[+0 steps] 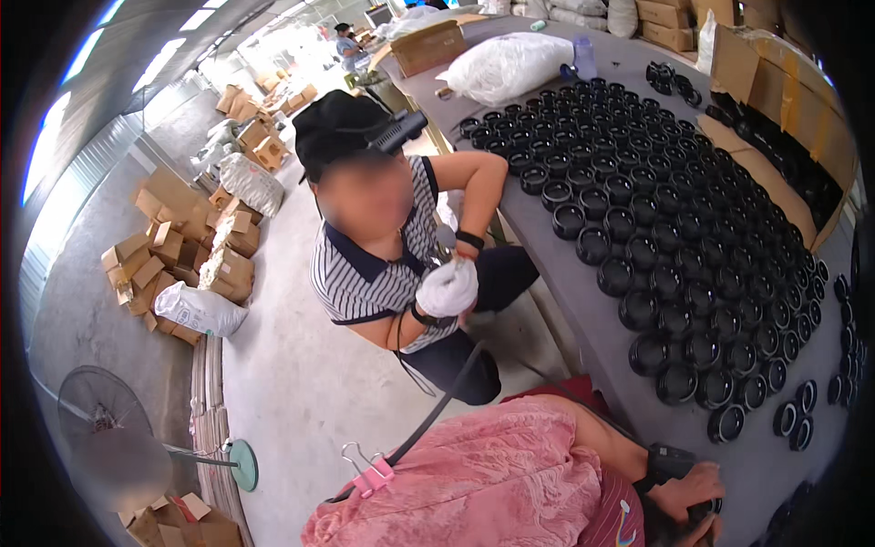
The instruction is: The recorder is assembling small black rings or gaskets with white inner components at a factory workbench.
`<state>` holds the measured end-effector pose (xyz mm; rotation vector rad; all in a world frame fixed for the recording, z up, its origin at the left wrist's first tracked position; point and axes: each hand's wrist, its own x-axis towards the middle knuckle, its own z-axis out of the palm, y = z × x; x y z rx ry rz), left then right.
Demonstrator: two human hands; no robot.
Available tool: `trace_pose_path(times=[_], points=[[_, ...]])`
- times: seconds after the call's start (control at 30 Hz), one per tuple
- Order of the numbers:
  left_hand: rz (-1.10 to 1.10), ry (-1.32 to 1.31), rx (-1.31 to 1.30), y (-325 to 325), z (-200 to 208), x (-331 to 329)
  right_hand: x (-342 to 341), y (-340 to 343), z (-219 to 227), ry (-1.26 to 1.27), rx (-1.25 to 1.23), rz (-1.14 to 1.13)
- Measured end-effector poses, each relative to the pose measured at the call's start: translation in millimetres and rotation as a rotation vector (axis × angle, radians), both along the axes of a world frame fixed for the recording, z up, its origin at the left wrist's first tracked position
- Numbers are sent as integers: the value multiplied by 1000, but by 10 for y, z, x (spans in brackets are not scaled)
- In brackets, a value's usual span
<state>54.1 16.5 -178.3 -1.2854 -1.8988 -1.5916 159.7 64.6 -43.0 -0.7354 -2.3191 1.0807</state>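
Note:
At the lower right edge, my left hand (684,490) has its fingers bent around a small glossy black ring-shaped part (704,510). Against the lower side of that part are more fingertips, which look like those of my right hand (705,531); the rest of that hand is cut off by the frame. A black device is strapped to my left wrist. Many similar black rings (674,237) stand in close rows over the grey tabletop (583,310). A few loose black rings (795,415) lie nearer my hands.
A person in a striped shirt (374,273) sits low beside the table, white-gloved hands together. An open carton (802,109) holding black parts and a white plastic bag (510,66) rest on the table. Cardboard boxes (164,255), sacks and a fan (105,406) stand left.

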Motion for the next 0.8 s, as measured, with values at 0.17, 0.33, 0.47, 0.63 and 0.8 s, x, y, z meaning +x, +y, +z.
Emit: trace_pose_path(times=[0.17, 0.33, 0.47, 0.63, 0.8], points=[[-15, 9, 80, -161, 306, -86, -56, 333, -252, 51, -84, 8], [-153, -53, -10, -269, 549, 82, 389, 872, -770, 59, 185, 97], [-319, -225, -257, -727, 1010, -73, 390, 237, -201, 286, -102, -141], [-371, -198, -558, -719, 1296, -344, 541, -62, -181, 540, -468, -316], [-372, -235, -686, -37, 1347, -467, 704, -158, -312, 658, -539, -238]])
